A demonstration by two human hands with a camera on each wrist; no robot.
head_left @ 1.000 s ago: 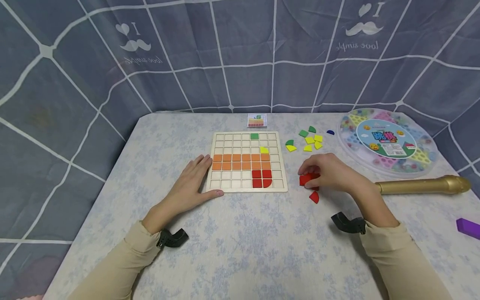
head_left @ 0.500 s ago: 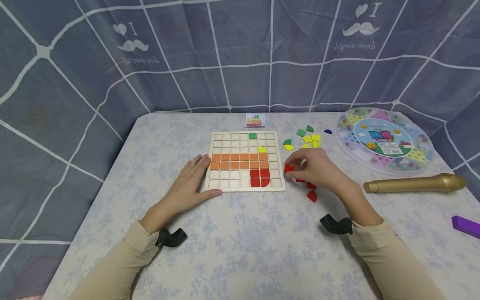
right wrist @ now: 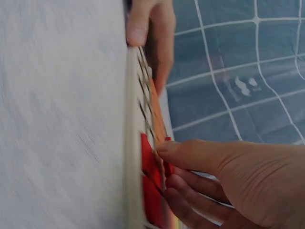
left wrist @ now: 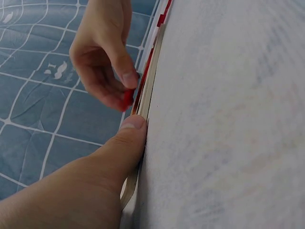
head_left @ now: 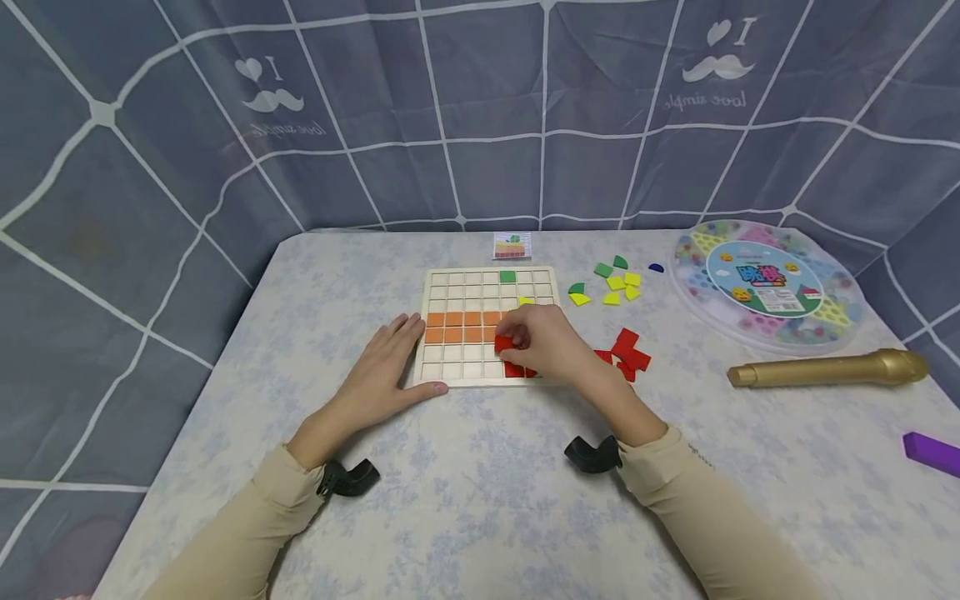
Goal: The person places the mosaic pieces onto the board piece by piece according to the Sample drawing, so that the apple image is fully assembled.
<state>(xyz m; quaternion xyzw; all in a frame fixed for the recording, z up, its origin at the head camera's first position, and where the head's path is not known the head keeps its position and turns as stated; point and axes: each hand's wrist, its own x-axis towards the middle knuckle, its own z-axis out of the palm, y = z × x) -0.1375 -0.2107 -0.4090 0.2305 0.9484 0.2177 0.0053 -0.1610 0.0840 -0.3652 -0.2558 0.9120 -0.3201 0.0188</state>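
Observation:
A pale wooden grid board lies on the table. Two rows of orange tiles fill part of it, with red tiles nearer the front, a green tile and a yellow tile. My left hand rests against the board's left side, fingers extended; in the left wrist view its thumb touches the edge. Above the board, my right hand pinches a red tile between thumb and fingers, hiding some of the cells. Loose red tiles lie right of the board.
Loose yellow tiles, green tiles and a dark blue piece lie at the back right. A small picture card sits behind the board. Further right are a round clear case, a gold rod and a purple block.
My right hand picked a red tile from the loose red ones and carried it left, over the board. The left hand has stayed at the board's left edge.

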